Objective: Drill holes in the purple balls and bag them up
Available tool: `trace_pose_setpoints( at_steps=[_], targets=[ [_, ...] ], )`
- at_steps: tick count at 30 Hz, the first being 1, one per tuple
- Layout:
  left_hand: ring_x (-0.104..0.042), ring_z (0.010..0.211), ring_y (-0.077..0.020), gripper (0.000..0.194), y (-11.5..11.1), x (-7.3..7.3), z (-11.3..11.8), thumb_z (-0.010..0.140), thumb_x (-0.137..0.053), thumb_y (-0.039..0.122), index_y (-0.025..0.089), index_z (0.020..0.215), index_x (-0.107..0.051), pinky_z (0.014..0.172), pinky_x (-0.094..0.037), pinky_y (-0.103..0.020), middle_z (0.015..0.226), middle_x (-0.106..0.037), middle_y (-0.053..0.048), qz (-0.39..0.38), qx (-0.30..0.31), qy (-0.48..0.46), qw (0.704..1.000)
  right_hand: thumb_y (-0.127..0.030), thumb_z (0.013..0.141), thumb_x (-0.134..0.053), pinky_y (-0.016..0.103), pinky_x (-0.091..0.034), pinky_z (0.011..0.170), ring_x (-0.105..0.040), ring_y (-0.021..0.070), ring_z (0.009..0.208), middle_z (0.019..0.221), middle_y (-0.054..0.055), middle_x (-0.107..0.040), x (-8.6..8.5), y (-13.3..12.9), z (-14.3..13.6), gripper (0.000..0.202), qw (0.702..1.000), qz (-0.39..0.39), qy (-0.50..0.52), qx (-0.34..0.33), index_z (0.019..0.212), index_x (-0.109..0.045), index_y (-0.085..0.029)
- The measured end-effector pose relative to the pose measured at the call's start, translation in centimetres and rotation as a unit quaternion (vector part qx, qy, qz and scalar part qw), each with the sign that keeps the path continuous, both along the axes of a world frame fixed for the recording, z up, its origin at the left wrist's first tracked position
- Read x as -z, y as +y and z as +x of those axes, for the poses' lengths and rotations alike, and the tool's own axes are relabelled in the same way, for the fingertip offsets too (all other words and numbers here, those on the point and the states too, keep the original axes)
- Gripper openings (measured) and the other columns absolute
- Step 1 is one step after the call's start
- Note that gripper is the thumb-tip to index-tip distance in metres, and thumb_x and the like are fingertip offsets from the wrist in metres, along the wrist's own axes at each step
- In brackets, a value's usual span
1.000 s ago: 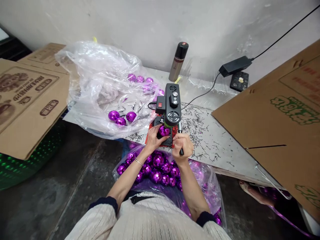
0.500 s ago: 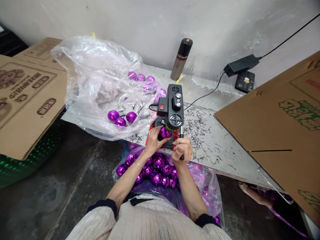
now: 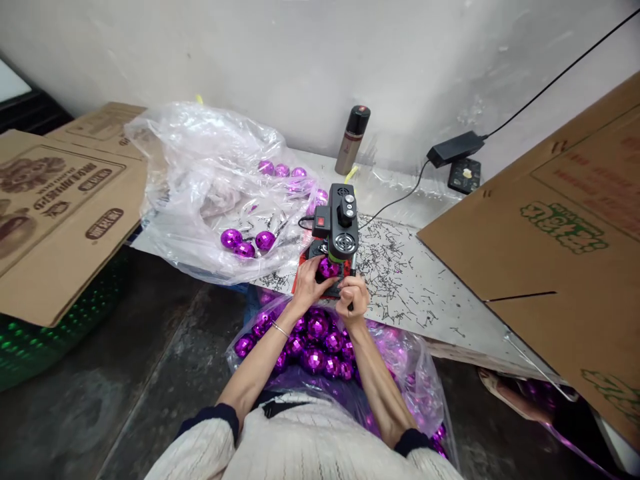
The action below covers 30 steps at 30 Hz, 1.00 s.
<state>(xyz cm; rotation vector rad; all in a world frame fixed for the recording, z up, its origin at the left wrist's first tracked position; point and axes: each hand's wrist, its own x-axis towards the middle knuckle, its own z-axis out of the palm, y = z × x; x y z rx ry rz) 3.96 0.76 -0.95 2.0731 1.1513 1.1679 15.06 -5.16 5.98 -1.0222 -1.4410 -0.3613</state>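
Under the head of a small black machine (image 3: 343,223), my left hand (image 3: 311,285) holds a shiny purple ball (image 3: 329,267) between thumb and fingers. My right hand (image 3: 353,297) is wrapped round the machine's lever handle (image 3: 353,264), just right of the ball. The machine stands on a red and black base near the front edge of the white table (image 3: 425,293). Below the hands, a clear plastic bag (image 3: 415,373) holds several purple balls (image 3: 313,359).
Clear plastic (image 3: 185,160) with several purple balls lies at the left. A spray can (image 3: 353,140) and a power adapter (image 3: 456,149) are at the back. Cardboard boxes (image 3: 550,260) flank the table; small dark pins (image 3: 395,267) are scattered on it.
The camera view has shifted slightly. My right hand has moved a little left and closer to my left hand, with the lever. My left hand still holds the ball under the machine.
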Motion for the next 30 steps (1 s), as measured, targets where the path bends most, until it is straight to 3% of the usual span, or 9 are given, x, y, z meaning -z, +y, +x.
trace_pose_setpoints(
  at_steps=[6, 9, 14, 17, 20, 23, 25, 27, 30],
  targets=[
    [-0.067, 0.116, -0.0305, 0.064, 0.1, -0.3, -0.3, 0.084, -0.075, 0.054, 0.017, 0.132, -0.056, 0.1, -0.054, -0.048, 0.124, -0.069, -0.015, 0.009, 0.005, -0.017, 1.0, -0.016, 0.101, -0.044, 0.026, -0.041, 0.056, -0.053, 0.0109, 0.061, 0.068, -0.001, -0.055, -4.3, -0.2, 0.5, 0.029, 0.999, -0.03, 0.025, 0.003, 0.073, -0.047, -0.021],
    [-0.066, 0.118, -0.0303, 0.069, -1.9, -0.7, -1.6, 0.086, -0.07, 0.059, 0.017, 0.138, -0.053, 0.1, -0.054, -0.048, 0.126, -0.068, -0.017, 0.036, 0.006, -0.01, 0.999, -0.011, 0.098, -0.047, 0.027, -0.043, 0.061, -0.055, 0.0117, 0.065, 0.068, -0.001, -0.055, -6.5, -0.4, 0.3, 0.028, 0.996, -0.067, 0.054, -0.002, 0.072, -0.049, -0.021],
    [-0.068, 0.108, -0.0311, 0.085, -8.3, -0.9, -4.5, 0.074, -0.071, 0.073, 0.018, 0.138, -0.057, 0.091, -0.056, -0.046, 0.117, -0.071, -0.017, 0.094, 0.164, 0.117, 0.975, -0.01, 0.097, -0.047, 0.028, -0.041, 0.059, -0.054, 0.0118, 0.063, 0.067, -0.001, -0.055, -6.3, -0.7, 0.0, 0.029, 0.997, -0.064, 0.045, -0.005, 0.071, -0.048, -0.021],
    [-0.069, 0.103, -0.0298, 0.081, -9.5, -1.8, -5.3, 0.077, -0.064, 0.076, 0.016, 0.13, -0.063, 0.086, -0.056, -0.043, 0.111, -0.072, -0.016, 0.13, 0.187, 0.138, 0.964, -0.008, 0.096, -0.046, 0.028, -0.042, 0.058, -0.054, 0.012, 0.063, 0.067, -0.001, -0.055, -5.4, -0.8, 0.0, 0.028, 0.998, -0.054, 0.038, -0.005, 0.072, -0.049, -0.021],
    [-0.068, 0.106, -0.0257, 0.044, -5.1, -4.2, -5.8, 0.1, -0.05, 0.053, 0.018, 0.121, -0.068, 0.092, -0.055, -0.042, 0.112, -0.072, -0.013, 0.129, 0.089, 0.127, 0.979, -0.007, 0.095, -0.047, 0.028, -0.042, 0.058, -0.055, 0.0123, 0.064, 0.068, -0.001, -0.056, -5.0, -0.9, 0.1, 0.026, 0.998, -0.055, 0.032, -0.005, 0.074, -0.05, -0.021],
    [-0.066, 0.112, -0.0256, 0.035, 4.2, -7.3, -6.1, 0.103, -0.038, 0.024, 0.017, 0.116, -0.07, 0.101, -0.052, -0.044, 0.118, -0.071, -0.014, 0.066, -0.045, 0.162, 0.984, -0.005, 0.093, -0.048, 0.027, -0.042, 0.057, -0.055, 0.0118, 0.064, 0.068, -0.001, -0.056, -4.8, -1.0, 0.2, 0.025, 0.998, -0.053, 0.037, -0.006, 0.074, -0.051, -0.021],
    [-0.066, 0.111, -0.0301, 0.036, 11.1, -8.8, -6.0, 0.098, -0.04, 0.016, 0.012, 0.115, -0.071, 0.1, -0.051, -0.046, 0.115, -0.072, -0.019, -0.016, -0.108, 0.257, 0.96, -0.006, 0.093, -0.05, 0.026, -0.042, 0.057, -0.054, 0.0115, 0.063, 0.069, -0.001, -0.056, -4.6, -1.1, 0.1, 0.024, 0.998, -0.052, 0.043, -0.009, 0.074, -0.051, -0.021],
    [-0.066, 0.112, -0.0358, 0.033, 17.1, -9.5, -5.6, 0.089, -0.047, 0.01, 0.007, 0.109, -0.073, 0.099, -0.05, -0.047, 0.111, -0.072, -0.025, -0.117, -0.118, 0.353, 0.921, -0.008, 0.094, -0.05, 0.026, -0.042, 0.057, -0.054, 0.0115, 0.063, 0.07, -0.001, -0.057, -4.3, -1.2, 0.1, 0.024, 0.997, -0.058, 0.046, -0.01, 0.074, -0.051, -0.02],
    [-0.067, 0.111, -0.0386, 0.032, 23.2, -9.1, -4.4, 0.08, -0.056, 0.008, 0.005, 0.106, -0.073, 0.097, -0.049, -0.046, 0.109, -0.072, -0.027, -0.143, -0.089, 0.367, 0.915, -0.012, 0.096, -0.048, 0.027, -0.043, 0.058, -0.054, 0.0116, 0.063, 0.071, 0.0, -0.058, -3.8, -1.4, 0.1, 0.025, 0.997, -0.067, 0.037, -0.006, 0.073, -0.051, -0.02]
  ],
)
